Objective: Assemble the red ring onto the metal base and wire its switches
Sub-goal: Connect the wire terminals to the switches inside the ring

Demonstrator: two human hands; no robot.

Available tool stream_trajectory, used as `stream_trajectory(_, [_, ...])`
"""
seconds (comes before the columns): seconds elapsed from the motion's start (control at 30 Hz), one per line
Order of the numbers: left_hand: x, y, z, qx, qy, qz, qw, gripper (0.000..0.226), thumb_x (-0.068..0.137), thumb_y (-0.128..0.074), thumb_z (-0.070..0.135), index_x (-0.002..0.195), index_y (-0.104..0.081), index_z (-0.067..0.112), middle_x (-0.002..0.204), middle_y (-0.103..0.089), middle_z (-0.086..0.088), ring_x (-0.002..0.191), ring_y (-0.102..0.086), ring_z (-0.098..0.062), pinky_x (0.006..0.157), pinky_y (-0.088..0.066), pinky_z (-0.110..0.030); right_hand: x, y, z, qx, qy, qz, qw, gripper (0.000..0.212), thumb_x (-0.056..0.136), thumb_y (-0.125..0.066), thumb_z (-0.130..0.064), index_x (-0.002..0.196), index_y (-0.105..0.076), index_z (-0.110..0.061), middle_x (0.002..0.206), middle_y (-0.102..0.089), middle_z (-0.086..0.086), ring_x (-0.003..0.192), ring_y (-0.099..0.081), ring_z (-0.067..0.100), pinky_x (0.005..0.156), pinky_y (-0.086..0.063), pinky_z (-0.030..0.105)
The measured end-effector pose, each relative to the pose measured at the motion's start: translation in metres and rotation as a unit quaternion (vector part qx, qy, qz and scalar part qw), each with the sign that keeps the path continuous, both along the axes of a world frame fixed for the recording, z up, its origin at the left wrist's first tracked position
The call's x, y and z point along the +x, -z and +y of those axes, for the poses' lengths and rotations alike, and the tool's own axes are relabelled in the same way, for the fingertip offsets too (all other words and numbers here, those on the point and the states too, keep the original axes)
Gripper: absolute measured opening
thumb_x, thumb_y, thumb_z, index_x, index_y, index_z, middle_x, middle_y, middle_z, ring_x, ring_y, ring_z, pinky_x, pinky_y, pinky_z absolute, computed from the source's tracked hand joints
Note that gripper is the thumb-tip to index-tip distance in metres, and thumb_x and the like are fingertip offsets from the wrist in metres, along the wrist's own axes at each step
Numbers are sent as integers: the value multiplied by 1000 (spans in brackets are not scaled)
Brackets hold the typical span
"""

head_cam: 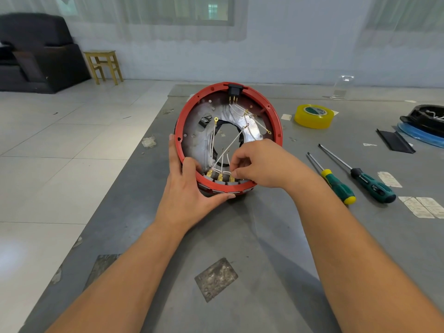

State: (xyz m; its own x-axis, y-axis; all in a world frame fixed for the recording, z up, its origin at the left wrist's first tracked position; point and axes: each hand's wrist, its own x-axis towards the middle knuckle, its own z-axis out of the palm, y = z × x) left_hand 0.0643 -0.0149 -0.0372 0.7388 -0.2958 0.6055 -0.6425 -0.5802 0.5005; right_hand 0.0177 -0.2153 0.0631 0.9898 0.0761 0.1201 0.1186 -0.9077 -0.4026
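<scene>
Gripping the red ring [276, 116] tilted between my hands, left hand [189, 191] is clasping its rim; right hand [259, 162] is pinching a white wire [225, 150] by the switches [219, 180].

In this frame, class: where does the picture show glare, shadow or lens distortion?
Head view: glare on the floor tiles at left; soft shadows on the table beside the forearms and beneath the left hand; wide-angle bending toward the edges; the sofa slightly soft; the red ring sharp.

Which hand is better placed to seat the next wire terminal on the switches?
Right. The right hand already pinches at the switches, while the left hand grips the red ring, steadying it.
</scene>
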Motion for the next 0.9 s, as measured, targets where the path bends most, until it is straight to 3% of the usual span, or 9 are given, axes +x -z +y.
stream_trajectory(0.2, [2,1,1,-5,4,-2,1000,82,58,-70,94,98,-32,34,171,-12,-9,99,-57,-22,74,-59,-41,0,0,1,-4,1,0,1000,5,87,-77,-23,87,-76,-28,75,-63,-22,70,-58,-9,58,-37,8])
stream_trajectory(0.33, [6,1,4,-7,19,-19,1000,81,59,-77,86,101,-37,30,176,8,2,117,-57,-19,78,-58,-35,-3,-4,-3,17,-5,21,1000,8,89,-76,-24,90,-76,-32,79,-66,-19,72,-60,-8,61,-40,11])
stream_trajectory(0.43, [9,0,9,-7,30,-17,999,80,58,-77,86,102,-38,31,175,12,6,122,-54,-16,80,-55,-30,-4,-8,-6,15,-2,22,1000,12,91,-74,-23,99,-77,-32,84,-68,-18,79,-62,-6,66,-45,12])
stream_trajectory(0.53, [11,-1,13,-6,35,-7,999,80,58,-81,82,101,-40,29,175,15,7,123,-53,-17,85,-59,-38,-4,-9,-3,-23,-5,23,999,14,93,-71,-20,104,-77,-26,88,-68,-15,83,-63,-1,72,-49,16])
stream_trajectory(0.7, [6,-3,11,-25,61,-3,998,77,64,-77,81,113,-46,31,172,28,9,151,-20,-2,108,-48,-39,-3,-7,0,-37,6,19,999,10,94,-69,-20,99,-75,-27,82,-64,-16,79,-61,1,66,-45,17])
stream_trajectory(0.83, [-3,-5,1,-16,57,-12,998,78,65,-82,73,121,-50,30,169,34,7,160,-19,-30,110,-50,-49,-4,-5,-2,-12,17,23,1000,6,92,-72,-24,93,-74,-30,87,-68,-13,83,-63,4,71,-50,22])
stream_trajectory(0.9, [-8,-6,-7,-11,43,-23,999,79,64,-83,74,116,-50,24,170,33,5,161,-13,-35,113,-48,-51,-4,-5,-2,-6,15,25,1000,5,92,-72,-26,94,-75,-30,86,-68,-15,82,-64,2,71,-50,22])
